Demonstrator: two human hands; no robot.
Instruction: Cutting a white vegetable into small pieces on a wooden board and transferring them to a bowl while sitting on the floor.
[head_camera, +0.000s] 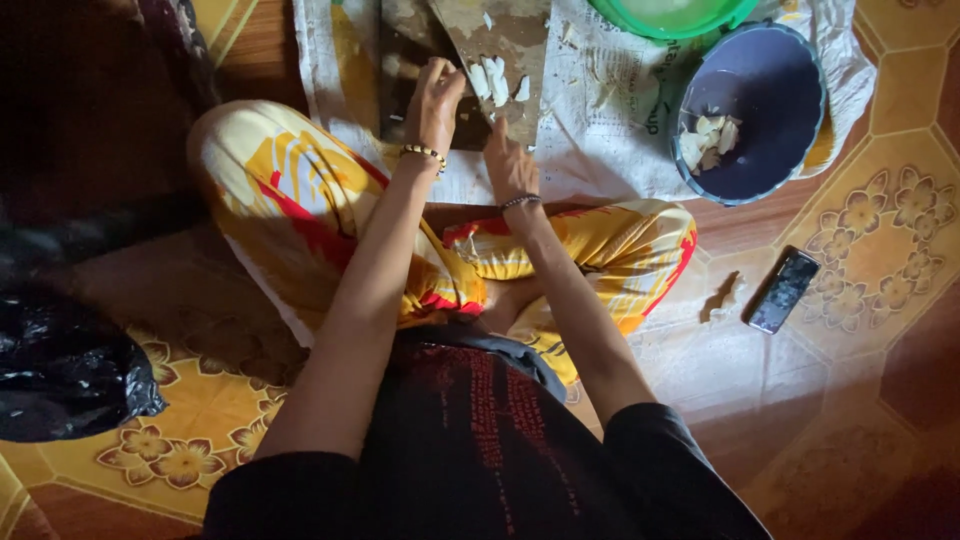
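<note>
1. The left hand pinched pale white vegetable slices on a dark wooden chopping board at twelve o'clock.
2. The right hand lay beside them; its grip could not be told.
3. Judged risk: fingers crowding the cut pieces might get nicked.
4. A printed white sack lay beneath; a blue plastic bowl sat at two o'clock.
</note>
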